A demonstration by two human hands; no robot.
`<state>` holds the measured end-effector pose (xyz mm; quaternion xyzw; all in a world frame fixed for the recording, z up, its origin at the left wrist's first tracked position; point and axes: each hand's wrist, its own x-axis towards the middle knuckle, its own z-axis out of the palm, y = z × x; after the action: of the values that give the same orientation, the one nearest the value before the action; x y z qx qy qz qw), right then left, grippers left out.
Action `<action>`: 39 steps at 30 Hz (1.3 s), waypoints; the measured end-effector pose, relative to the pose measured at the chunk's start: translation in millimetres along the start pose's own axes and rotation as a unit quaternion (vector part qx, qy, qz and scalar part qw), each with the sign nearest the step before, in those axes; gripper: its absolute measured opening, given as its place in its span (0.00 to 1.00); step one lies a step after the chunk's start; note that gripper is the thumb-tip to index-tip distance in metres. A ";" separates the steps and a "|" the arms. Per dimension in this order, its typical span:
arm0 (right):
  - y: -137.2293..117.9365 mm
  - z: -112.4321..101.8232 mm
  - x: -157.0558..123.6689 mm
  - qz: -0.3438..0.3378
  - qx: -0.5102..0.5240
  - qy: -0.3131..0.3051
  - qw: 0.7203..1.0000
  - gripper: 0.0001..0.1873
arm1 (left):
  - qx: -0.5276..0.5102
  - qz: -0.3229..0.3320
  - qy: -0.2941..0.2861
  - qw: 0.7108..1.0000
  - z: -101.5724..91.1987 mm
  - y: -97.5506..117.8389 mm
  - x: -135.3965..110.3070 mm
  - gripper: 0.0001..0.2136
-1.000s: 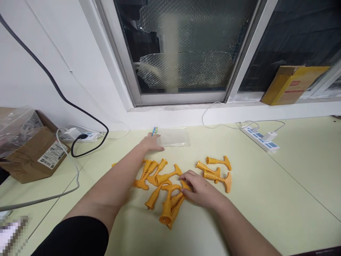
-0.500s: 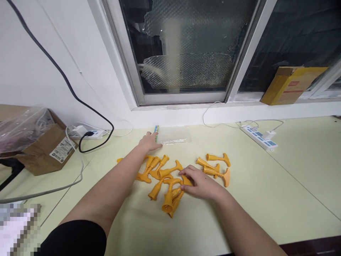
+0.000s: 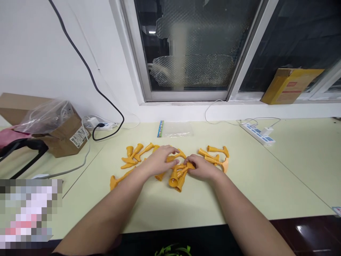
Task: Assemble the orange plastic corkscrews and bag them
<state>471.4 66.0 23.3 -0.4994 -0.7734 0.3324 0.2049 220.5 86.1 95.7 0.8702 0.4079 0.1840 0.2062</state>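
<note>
Both forearms reach in from the near edge of the pale green laminate worktop (image 3: 247, 188), hands together at centre.

Left hand (image 3: 160, 160): palm down, fingers curled over the top of a pile of orange moulded plastic T-handled pieces (image 3: 177, 176). Can't tell if that grip is closed on anything. Right hand (image 3: 202, 168): fingers pinched in on the flared crossbar of one orange piece (image 3: 190, 165), grip looks closed on it. Pieces in the pile lie crossed and stacked, which would explain two hands on one spot.

Pile sits mid-worktop, right under the hands, so both reach it without stretching. Looser group of orange pieces (image 3: 135, 152) just left of the left hand, one stray orange piece (image 3: 119, 179) nearer on the left, and a small group of orange pieces (image 3: 211, 153) just right of the right hand.

Further out, a flat clear plastic bag (image 3: 176, 129) with a multicoloured strip (image 3: 160, 128) along its left edge lies well apart from the pieces, near the wall. White power strip (image 3: 257, 134) far right, kept back against the wall, likely to keep its cords off the work area. Brown cardboard box (image 3: 64, 137) far left. Yellow cardboard box (image 3: 289, 85) up on the window sill.
</note>
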 end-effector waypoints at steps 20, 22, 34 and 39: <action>19.8 -21.1 10.9 0.016 0.104 0.343 0.933 0.17 | -0.049 0.090 -0.040 0.994 41.2 -19.1 -31.6 0.05; 19.2 -20.4 12.2 0.019 0.123 0.358 0.925 0.15 | -0.043 0.086 -0.036 0.995 40.4 -20.1 -31.8 0.05; 5.4 -19.3 13.7 0.017 0.392 0.313 0.865 0.22 | -0.043 0.038 0.059 0.997 47.2 -28.6 -25.9 0.07; -7.9 -9.8 13.4 0.032 0.540 0.200 0.817 0.17 | -0.086 0.059 0.132 0.986 48.7 -29.3 -24.9 0.24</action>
<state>467.2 79.1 35.6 -0.3891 -0.3951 0.5956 0.5812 210.7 73.5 35.8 0.8398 0.3618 0.3438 0.2136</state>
